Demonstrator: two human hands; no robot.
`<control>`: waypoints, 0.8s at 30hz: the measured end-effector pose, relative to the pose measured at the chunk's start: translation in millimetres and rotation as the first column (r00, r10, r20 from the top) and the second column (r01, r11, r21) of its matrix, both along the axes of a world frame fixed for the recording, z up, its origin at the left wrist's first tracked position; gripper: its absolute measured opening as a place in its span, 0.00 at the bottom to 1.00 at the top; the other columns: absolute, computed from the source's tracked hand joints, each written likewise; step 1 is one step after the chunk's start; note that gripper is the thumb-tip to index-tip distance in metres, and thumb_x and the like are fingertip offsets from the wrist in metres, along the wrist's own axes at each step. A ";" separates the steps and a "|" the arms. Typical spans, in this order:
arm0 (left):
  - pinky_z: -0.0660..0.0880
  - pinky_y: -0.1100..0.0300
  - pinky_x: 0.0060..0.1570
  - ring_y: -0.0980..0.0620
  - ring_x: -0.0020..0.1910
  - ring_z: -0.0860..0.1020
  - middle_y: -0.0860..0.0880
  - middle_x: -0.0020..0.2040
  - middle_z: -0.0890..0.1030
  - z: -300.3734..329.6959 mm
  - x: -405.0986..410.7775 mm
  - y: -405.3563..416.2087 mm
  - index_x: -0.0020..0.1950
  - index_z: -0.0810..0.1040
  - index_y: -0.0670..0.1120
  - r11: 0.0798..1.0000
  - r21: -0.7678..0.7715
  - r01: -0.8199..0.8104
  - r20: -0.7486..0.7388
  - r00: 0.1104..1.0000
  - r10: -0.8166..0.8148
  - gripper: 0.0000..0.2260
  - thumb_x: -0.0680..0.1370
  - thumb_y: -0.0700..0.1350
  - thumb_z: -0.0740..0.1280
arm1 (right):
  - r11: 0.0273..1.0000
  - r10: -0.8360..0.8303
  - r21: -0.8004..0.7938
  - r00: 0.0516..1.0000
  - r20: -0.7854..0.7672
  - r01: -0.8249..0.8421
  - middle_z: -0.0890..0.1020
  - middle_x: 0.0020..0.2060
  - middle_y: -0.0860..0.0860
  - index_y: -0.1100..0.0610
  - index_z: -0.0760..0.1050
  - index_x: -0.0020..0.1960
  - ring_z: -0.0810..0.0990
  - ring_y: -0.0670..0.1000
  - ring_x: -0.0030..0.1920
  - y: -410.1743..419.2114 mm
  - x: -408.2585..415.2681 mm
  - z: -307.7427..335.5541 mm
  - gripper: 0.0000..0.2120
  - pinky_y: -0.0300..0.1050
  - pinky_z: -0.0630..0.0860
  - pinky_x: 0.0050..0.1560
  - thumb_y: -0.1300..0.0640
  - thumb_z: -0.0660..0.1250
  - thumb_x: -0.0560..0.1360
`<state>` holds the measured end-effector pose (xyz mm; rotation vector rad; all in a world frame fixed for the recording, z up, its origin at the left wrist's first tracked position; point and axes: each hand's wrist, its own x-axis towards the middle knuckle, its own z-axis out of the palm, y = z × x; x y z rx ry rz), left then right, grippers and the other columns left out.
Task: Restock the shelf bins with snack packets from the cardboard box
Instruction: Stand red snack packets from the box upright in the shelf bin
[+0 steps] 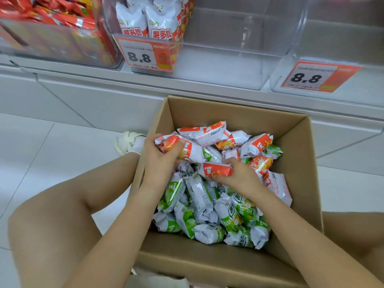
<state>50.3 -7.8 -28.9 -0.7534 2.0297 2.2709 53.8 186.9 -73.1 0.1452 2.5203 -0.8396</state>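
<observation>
An open cardboard box (pixel 234 115) stands on the floor before the shelf, holding several orange-and-white snack packets at the far side and several green-and-white packets (pixel 199 196) nearer me. My left hand (pixel 160 159) grips orange packets (pixel 187 150) at the box's left side. My right hand (pixel 236 175) grips one orange packet (pixel 216 169) in the middle of the box. Above, a clear shelf bin (pixel 218 65) holds a few orange-and-white packets (pixel 145 19) at its left end; most of it is bare.
A second clear bin (pixel 332 44) at the right carries an 8.8 price tag (pixel 311 76). A bin of red packets (pixel 52 28) stands at the upper left. My knees flank the box, and my foot in a white shoe (pixel 126 142) rests left of it.
</observation>
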 end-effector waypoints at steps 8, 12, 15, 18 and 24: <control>0.80 0.63 0.37 0.50 0.49 0.80 0.46 0.50 0.83 27.5 30.8 16.5 0.56 0.79 0.45 0.696 0.691 -0.196 0.345 0.935 -0.079 0.14 0.75 0.52 0.69 | 0.075 -0.422 -0.680 0.641 0.641 0.729 0.85 0.48 0.57 0.59 0.77 0.54 0.82 0.56 0.50 11.8 53.1 57.7 0.13 0.53 0.75 0.58 0.53 0.67 0.73; 0.78 0.63 0.35 0.52 0.40 0.77 0.46 0.44 0.80 38.7 50.2 32.0 0.55 0.80 0.45 0.660 0.727 -0.190 0.404 0.895 -0.187 0.21 0.73 0.60 0.68 | 0.064 -0.418 -0.741 0.693 0.588 0.668 0.84 0.53 0.57 0.57 0.77 0.57 0.83 0.55 0.50 3.2 66.4 69.7 0.18 0.52 0.77 0.53 0.51 0.68 0.70; 0.79 0.62 0.33 0.51 0.39 0.79 0.45 0.45 0.82 44.9 61.4 39.8 0.58 0.79 0.44 0.684 0.720 -0.116 0.345 0.915 -0.208 0.25 0.73 0.62 0.66 | 0.100 -0.427 -0.787 0.741 0.518 0.608 0.84 0.53 0.54 0.55 0.77 0.58 0.82 0.52 0.51 -1.2 69.5 74.2 0.18 0.52 0.75 0.58 0.50 0.65 0.71; 0.80 0.60 0.35 0.50 0.37 0.82 0.45 0.47 0.84 51.4 67.9 41.0 0.59 0.79 0.45 0.725 0.689 -0.005 0.257 0.937 -0.237 0.24 0.73 0.62 0.65 | 0.150 -0.452 -0.823 0.778 0.437 0.549 0.84 0.50 0.53 0.56 0.77 0.55 0.81 0.51 0.49 -4.6 68.9 78.5 0.13 0.48 0.74 0.54 0.52 0.63 0.75; 0.75 0.58 0.43 0.51 0.48 0.82 0.48 0.50 0.85 65.4 68.2 37.4 0.56 0.81 0.51 0.896 0.330 0.298 0.078 0.937 -0.341 0.22 0.74 0.64 0.61 | 0.353 -0.501 -0.811 0.827 0.256 0.465 0.83 0.48 0.53 0.56 0.71 0.62 0.82 0.51 0.47 -2.3 60.7 90.2 0.19 0.46 0.75 0.48 0.57 0.69 0.73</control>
